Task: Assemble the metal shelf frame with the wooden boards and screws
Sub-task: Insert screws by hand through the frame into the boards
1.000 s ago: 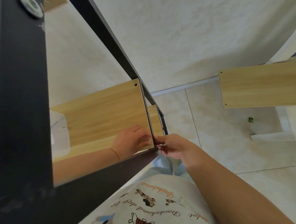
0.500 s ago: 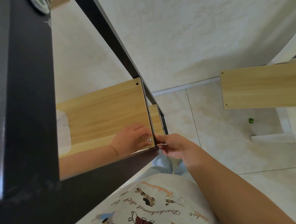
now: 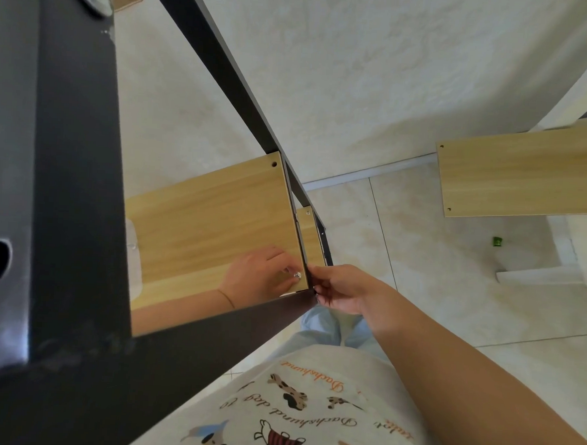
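Observation:
A black metal shelf frame (image 3: 60, 176) fills the left of the view, with a diagonal rail running toward the wall. A wooden board (image 3: 214, 218) lies inside it below. My left hand (image 3: 260, 276) rests on the board's near right corner, its fingertips pinching a small silver screw (image 3: 297, 275) set in the corner hole. My right hand (image 3: 341, 287) grips the frame's black side bar at that same corner from outside. A lower board (image 3: 310, 233) shows beyond the bar.
A second loose wooden board (image 3: 525, 176) leans at the right over white furniture (image 3: 576, 257). A small green object (image 3: 496, 241) lies on the tiled floor. A clear plastic bag (image 3: 134, 254) sits on the board's left. A white wall stands behind.
The view has shifted slightly, the frame's post sliding rightward in view. Both hands stay at the board's corner, and the screw head now shows at my left fingertips.

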